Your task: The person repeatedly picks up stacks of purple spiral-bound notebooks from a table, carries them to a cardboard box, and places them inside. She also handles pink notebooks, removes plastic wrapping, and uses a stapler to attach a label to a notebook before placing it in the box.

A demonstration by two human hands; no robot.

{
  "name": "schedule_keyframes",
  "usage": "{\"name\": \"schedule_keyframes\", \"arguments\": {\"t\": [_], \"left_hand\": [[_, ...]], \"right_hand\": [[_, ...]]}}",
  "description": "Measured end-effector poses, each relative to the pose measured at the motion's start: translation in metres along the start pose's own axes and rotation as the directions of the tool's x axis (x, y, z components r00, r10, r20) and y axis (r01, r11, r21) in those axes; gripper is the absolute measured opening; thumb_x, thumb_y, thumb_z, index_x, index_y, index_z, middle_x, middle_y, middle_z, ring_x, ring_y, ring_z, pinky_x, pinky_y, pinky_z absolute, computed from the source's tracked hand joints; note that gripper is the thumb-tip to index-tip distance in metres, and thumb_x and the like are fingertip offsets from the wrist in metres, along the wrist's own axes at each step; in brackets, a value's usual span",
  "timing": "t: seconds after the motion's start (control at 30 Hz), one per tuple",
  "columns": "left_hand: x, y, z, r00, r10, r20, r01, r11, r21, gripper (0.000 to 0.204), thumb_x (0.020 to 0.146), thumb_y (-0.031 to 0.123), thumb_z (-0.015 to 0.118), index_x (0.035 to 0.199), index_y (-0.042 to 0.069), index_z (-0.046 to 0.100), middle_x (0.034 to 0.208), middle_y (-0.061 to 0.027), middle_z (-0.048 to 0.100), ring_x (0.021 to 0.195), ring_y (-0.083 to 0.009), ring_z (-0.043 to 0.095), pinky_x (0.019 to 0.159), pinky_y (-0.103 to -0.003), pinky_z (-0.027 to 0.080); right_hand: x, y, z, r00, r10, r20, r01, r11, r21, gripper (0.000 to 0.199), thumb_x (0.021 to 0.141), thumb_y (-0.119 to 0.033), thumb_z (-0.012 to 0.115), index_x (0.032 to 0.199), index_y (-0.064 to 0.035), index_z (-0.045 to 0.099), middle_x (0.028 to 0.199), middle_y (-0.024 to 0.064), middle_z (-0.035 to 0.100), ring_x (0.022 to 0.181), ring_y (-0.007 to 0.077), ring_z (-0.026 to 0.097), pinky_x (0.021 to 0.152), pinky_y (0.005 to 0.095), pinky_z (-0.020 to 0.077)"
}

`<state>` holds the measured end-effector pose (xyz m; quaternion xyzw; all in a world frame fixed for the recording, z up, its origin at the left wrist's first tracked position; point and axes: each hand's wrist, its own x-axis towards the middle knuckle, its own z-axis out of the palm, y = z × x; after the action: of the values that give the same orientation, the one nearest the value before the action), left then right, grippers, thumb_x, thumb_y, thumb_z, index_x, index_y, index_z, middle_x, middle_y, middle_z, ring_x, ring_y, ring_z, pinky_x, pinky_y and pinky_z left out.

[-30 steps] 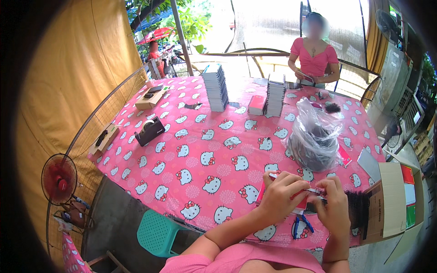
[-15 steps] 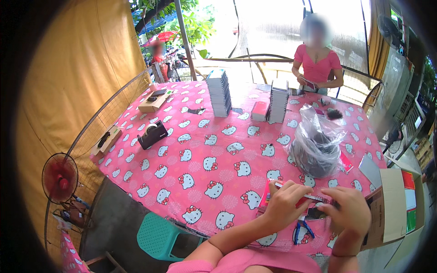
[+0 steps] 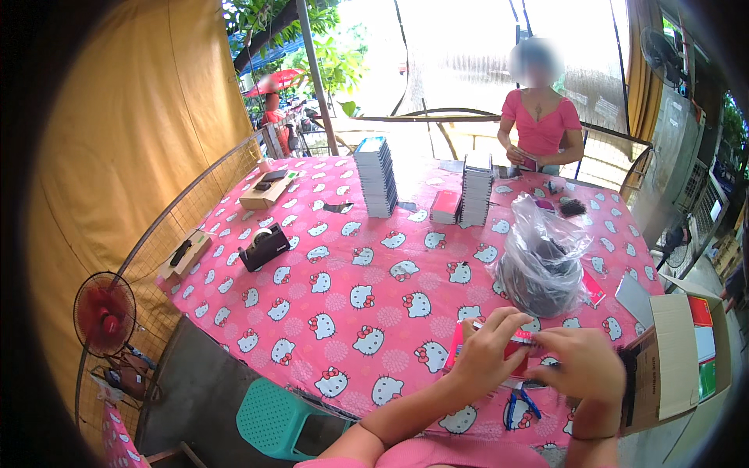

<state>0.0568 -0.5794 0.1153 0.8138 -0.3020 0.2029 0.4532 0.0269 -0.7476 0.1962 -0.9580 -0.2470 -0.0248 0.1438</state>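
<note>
Near the table's front edge, my left hand is closed on a small red notebook, which stands tilted up with its bound edge on top. My right hand is at the right end of that edge, fingers curled in a pinch on the dark spiral coil; the fingertips partly hide it. Beneath my left hand lies another red notebook, mostly covered. Blue-handled pliers rest on the tablecloth just below my hands.
A clear plastic bag of black coils stands beyond my hands. Notebook stacks, a tape dispenser and a cardboard tray are farther off. An open carton sits at right, a green stool at lower left. Another person works opposite.
The notebook in my left hand has turned so more of its red cover shows. My right hand has moved slightly left, closer against its bound edge. The view has tilted up slightly.
</note>
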Motion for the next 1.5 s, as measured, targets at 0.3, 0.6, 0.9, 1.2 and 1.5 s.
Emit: {"name": "schedule_keyframes", "arguments": {"t": [0.3, 0.6, 0.9, 1.2, 1.5], "left_hand": [[0.007, 0.003, 0.003, 0.999, -0.021, 0.036, 0.025, 0.992, -0.127, 0.038, 0.066, 0.003, 0.073, 0.101, 0.008, 0.062, 0.121, -0.0124, 0.051, 0.104, -0.0256, 0.052, 0.088, -0.038, 0.041], [-0.009, -0.016, 0.009, 0.985, -0.162, -0.066, 0.137, 0.950, -0.282, 0.021, 0.072, -0.005, 0.069, 0.092, 0.000, 0.061, 0.116, -0.0098, 0.050, 0.103, -0.0163, 0.052, 0.083, -0.027, 0.046], [-0.015, -0.016, 0.009, 0.962, -0.269, 0.036, 0.244, 0.801, -0.547, 0.031, 0.077, -0.001, 0.068, 0.101, 0.004, 0.049, 0.095, -0.0040, 0.053, 0.091, -0.0118, 0.052, 0.081, -0.026, 0.044], [-0.018, -0.024, 0.021, 0.965, -0.251, 0.080, 0.239, 0.709, -0.663, 0.033, 0.082, -0.003, 0.062, 0.107, 0.005, 0.042, 0.097, -0.0043, 0.052, 0.090, -0.0099, 0.053, 0.079, -0.025, 0.048], [-0.020, -0.032, 0.018, 0.960, -0.274, 0.060, 0.242, 0.702, -0.670, 0.032, 0.081, -0.006, 0.062, 0.106, 0.003, 0.044, 0.097, -0.0051, 0.052, 0.093, -0.0110, 0.054, 0.079, -0.025, 0.049]], "right_hand": [[-0.005, 0.007, 0.013, 0.998, 0.064, -0.001, -0.063, 0.991, -0.115, 0.044, 0.073, -0.033, 0.068, 0.101, -0.0004, 0.058, 0.092, 0.0150, 0.063, 0.082, 0.0320, 0.062, 0.069, 0.0403, 0.0483], [-0.140, 0.091, -0.024, -0.032, 0.839, -0.543, -0.884, 0.230, 0.408, 0.063, 0.077, -0.035, 0.070, 0.124, 0.0013, 0.049, 0.106, 0.0225, 0.062, 0.099, 0.0337, 0.060, 0.085, 0.0386, 0.0450], [-0.185, 0.170, -0.011, 0.118, 0.790, -0.602, -0.993, 0.087, -0.081, 0.065, 0.080, -0.042, 0.063, 0.119, 0.0072, 0.049, 0.121, 0.0268, 0.051, 0.115, 0.0372, 0.047, 0.097, 0.0418, 0.0372], [-0.150, 0.077, -0.021, 0.350, 0.706, -0.616, -0.587, 0.678, 0.443, 0.047, 0.078, -0.026, 0.068, 0.109, 0.0082, 0.057, 0.103, 0.0231, 0.061, 0.098, 0.0377, 0.058, 0.086, 0.0391, 0.0443], [0.010, -0.003, 0.013, 0.997, -0.006, -0.072, 0.003, 0.999, -0.043, 0.044, 0.070, -0.034, 0.070, 0.096, -0.0003, 0.057, 0.082, 0.0130, 0.061, 0.079, 0.0323, 0.059, 0.066, 0.0412, 0.0462]]}}
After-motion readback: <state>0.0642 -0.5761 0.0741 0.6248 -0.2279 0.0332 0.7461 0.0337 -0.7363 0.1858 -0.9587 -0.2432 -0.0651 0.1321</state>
